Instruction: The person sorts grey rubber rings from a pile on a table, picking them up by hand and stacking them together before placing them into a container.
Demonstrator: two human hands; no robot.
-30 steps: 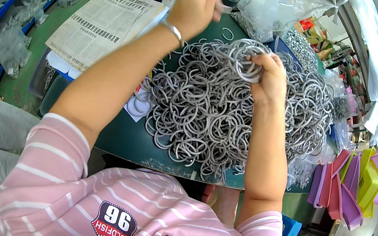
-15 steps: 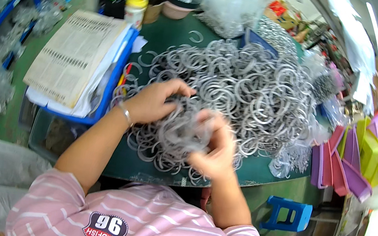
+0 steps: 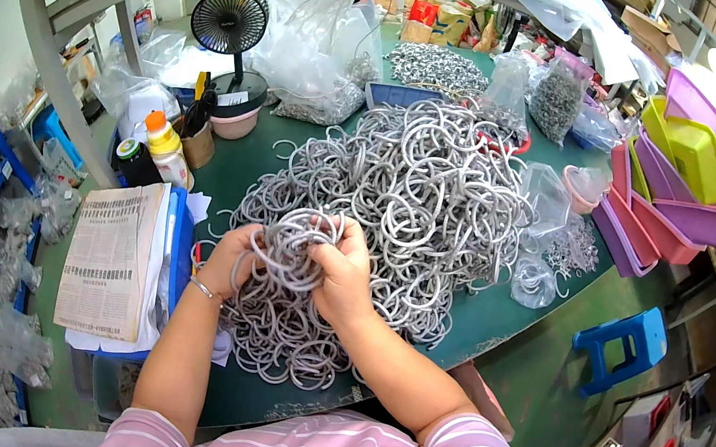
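Observation:
A large heap of grey metal rings (image 3: 440,190) covers the middle of a green table (image 3: 245,403). Many look like open C-shaped loops. Over the heap's near left part, my two hands hold a bunch of the same rings (image 3: 292,245) between them. My left hand (image 3: 229,260), with a bracelet at its wrist, closes on the bunch's left side. On the right side, my right hand (image 3: 344,269) grips it with the thumb laid across the rings. The far fingers of both hands are partly hidden behind the bunch.
Newspaper (image 3: 114,262) lies on a blue tray (image 3: 177,254) at left, near a bottle with an orange cap (image 3: 162,149). A black fan (image 3: 230,19) stands behind. Coloured plastic bins (image 3: 669,197) are stacked at right, above a blue stool (image 3: 620,348).
The view has shifted, showing more of the table's far side. My hands, blurred and farther apart before, are now closer together around the bunch of rings.

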